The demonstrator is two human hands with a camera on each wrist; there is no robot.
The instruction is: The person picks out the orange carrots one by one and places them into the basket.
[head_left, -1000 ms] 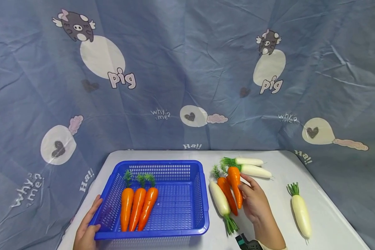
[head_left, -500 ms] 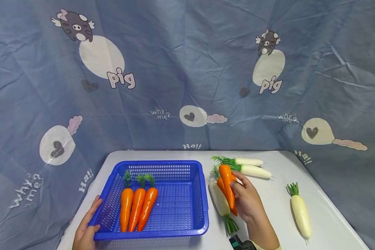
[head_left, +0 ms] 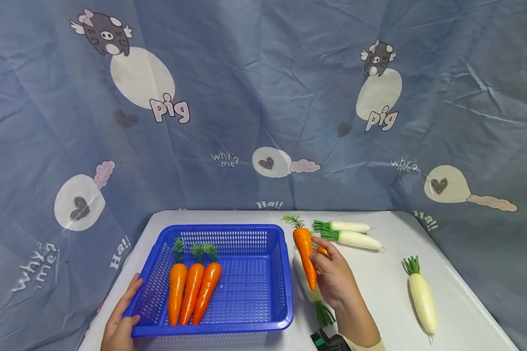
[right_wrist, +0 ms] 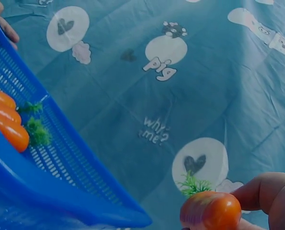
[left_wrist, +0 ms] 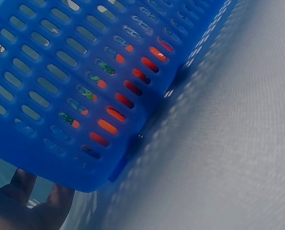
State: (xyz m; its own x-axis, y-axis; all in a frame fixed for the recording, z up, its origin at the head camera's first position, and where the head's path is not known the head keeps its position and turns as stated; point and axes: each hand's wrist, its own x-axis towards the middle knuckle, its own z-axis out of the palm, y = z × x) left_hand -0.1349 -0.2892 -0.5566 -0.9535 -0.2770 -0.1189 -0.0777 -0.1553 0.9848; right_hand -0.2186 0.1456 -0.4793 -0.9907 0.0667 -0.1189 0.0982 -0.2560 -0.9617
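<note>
Three orange carrots [head_left: 194, 294] with leafy green tops lie side by side in the left part of a blue plastic basket [head_left: 211, 328]. At its near left corner my left hand [head_left: 120, 319] grips the rim; in the left wrist view the slotted wall [left_wrist: 46, 84] hides part of the fingers. My right hand [head_left: 334, 273] pinches another carrot [head_left: 305, 256] just right of the basket, its leafy end pointing away from me. Under and behind that hand lie a white radish [head_left: 322, 314] and a further carrot [head_left: 322, 250], both mostly covered.
Two white radishes [head_left: 357, 239] with green stems lie at the back right of the white table [head_left: 377, 302]. Another radish [head_left: 423, 302] lies alone farther right. A blue patterned cloth [head_left: 263, 97] hangs behind the table.
My right hand has lifted the carrot off the one beneath and carried it left toward the basket. The left hand stays on the rim, and the carrots inside lie as before.
</note>
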